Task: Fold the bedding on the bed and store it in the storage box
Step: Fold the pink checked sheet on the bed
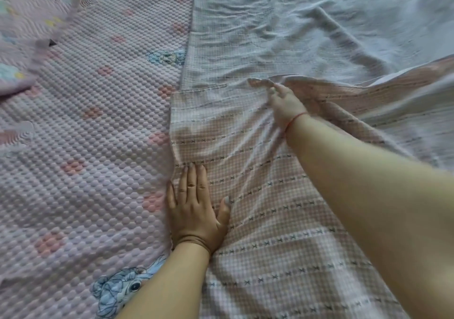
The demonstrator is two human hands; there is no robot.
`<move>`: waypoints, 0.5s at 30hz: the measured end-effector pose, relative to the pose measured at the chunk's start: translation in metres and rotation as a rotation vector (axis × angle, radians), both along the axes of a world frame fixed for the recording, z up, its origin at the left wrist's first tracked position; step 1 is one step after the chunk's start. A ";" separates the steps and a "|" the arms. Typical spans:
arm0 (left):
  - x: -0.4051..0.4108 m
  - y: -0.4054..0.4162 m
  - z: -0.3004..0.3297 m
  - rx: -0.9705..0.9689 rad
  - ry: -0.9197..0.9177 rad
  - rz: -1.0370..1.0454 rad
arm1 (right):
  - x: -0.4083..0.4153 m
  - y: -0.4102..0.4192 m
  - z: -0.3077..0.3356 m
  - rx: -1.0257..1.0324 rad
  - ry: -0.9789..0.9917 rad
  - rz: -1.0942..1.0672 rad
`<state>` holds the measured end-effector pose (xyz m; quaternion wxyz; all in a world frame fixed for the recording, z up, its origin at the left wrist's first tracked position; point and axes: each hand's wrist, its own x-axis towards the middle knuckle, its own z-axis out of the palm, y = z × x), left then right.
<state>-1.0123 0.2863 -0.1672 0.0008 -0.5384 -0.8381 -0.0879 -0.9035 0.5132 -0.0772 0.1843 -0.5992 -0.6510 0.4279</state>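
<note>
A pink checked sheet (270,220) with rows of small dark crosses lies spread over the right half of the bed. Its paler reverse side (282,31) shows, wrinkled, at the top right. My left hand (196,208) presses flat on the sheet near its left edge, fingers straight. My right hand (282,102) reaches farther up and pinches a folded-over corner of the sheet, lifting it slightly so creases fan out below. No storage box is in view.
A quilted pink mattress cover (86,146) with pink flower patches and blue cartoon prints fills the left half. A blurred pillow or folded bedding (24,31) with a frilled edge lies at the top left.
</note>
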 end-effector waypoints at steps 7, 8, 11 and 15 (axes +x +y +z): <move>0.000 0.001 0.002 -0.023 -0.011 0.001 | 0.068 -0.170 -0.033 0.058 -0.709 0.304; 0.001 0.001 0.002 -0.028 -0.014 0.003 | 0.075 -0.174 -0.041 0.067 -0.746 0.313; 0.002 0.002 0.004 -0.041 -0.019 0.006 | 0.075 -0.167 -0.057 0.124 -0.746 0.316; 0.002 0.002 0.003 -0.041 -0.027 0.009 | 0.074 -0.164 -0.064 0.125 -0.727 0.303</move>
